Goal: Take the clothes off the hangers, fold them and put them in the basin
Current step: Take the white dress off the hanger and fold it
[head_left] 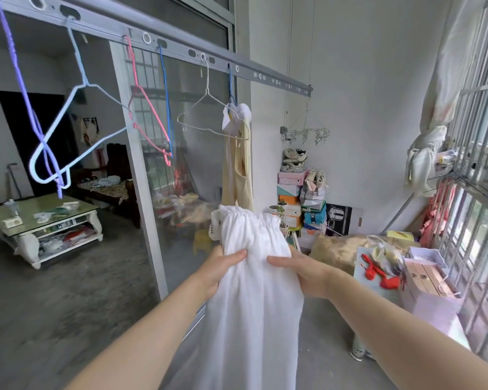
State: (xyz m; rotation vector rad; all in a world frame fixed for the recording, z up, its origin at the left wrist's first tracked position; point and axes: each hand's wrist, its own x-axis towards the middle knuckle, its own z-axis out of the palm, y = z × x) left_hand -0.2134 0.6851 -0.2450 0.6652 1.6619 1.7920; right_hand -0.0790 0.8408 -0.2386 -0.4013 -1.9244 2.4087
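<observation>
Now both hands pinch the white garment (254,319) just below its gathered top edge, left hand (223,267) and right hand (303,274) level and equally near. Its long axis hangs straight down between the forearms. No basin is in view.

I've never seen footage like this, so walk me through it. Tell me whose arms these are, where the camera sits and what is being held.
No machine here: this single picture comes from a wide-angle camera worn on a person's head, looking forward and down. The bare arms are that person's own. The left hand and right hand each have a grip on a white garment with a gathered top; its cloth hangs down between the arms. Overhead runs a grey drying rail with empty wire hangers, such as the pale blue hanger, and a cream garment on a hanger farther along. No basin shows.
</observation>
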